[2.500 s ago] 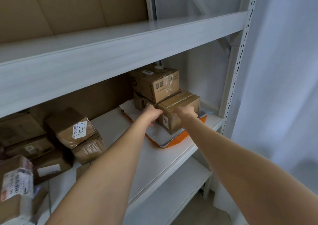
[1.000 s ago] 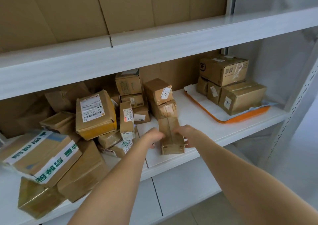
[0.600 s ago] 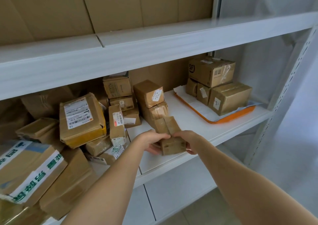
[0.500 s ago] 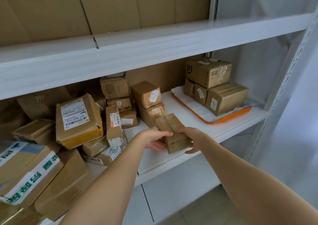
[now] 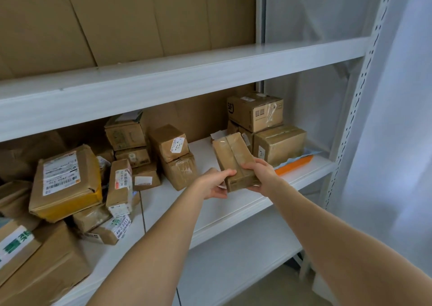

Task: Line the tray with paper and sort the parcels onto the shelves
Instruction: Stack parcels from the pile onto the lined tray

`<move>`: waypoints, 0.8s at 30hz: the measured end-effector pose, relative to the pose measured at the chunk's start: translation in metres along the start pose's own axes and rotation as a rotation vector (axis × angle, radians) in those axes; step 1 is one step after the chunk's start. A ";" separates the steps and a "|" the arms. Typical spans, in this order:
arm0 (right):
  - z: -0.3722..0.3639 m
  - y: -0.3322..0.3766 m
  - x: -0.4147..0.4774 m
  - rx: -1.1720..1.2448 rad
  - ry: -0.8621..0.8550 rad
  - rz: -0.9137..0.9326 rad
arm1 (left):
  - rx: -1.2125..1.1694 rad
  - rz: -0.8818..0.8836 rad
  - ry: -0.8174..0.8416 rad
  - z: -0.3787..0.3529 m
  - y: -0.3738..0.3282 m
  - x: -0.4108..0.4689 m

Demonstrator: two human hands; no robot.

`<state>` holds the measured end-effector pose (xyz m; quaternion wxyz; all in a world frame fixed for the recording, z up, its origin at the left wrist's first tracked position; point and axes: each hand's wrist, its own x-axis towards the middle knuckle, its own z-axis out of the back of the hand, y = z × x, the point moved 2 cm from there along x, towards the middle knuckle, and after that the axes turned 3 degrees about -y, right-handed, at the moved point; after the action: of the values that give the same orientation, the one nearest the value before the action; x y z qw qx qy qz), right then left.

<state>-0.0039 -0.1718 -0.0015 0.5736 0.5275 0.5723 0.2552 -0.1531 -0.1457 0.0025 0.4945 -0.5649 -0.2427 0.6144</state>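
A brown taped cardboard parcel (image 5: 233,156) is gripped between left hand (image 5: 214,185) and right hand (image 5: 263,176). Fingers are wrapped round its near end.

Parcels (image 5: 65,181) heaped left on shelf (image 5: 210,212), tray (image 5: 293,165) right bearing boxes (image 5: 279,145)

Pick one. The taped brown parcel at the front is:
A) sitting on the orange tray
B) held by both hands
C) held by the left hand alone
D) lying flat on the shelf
B: the left hand and right hand both grip the near end of the parcel, tilted up off the shelf, short of the orange tray.
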 end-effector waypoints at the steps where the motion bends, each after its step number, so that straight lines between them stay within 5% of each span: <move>1: 0.003 0.002 0.003 0.018 0.007 -0.002 | -0.017 -0.006 0.005 -0.004 -0.002 0.002; 7: 0.007 0.014 0.034 0.065 -0.089 -0.080 | -0.199 -0.046 -0.001 -0.008 -0.018 0.027; 15: 0.002 0.045 0.111 -0.444 -0.185 0.133 | -0.192 -0.032 -0.195 -0.010 -0.056 0.102; 24: -0.028 0.060 0.177 -0.476 0.093 0.036 | -0.173 -0.053 -0.304 -0.005 -0.092 0.198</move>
<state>0.0264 0.0145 -0.0102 0.6500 0.3755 0.5123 0.4172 -0.0928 0.0642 -0.0095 0.4177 -0.4993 -0.3816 0.6562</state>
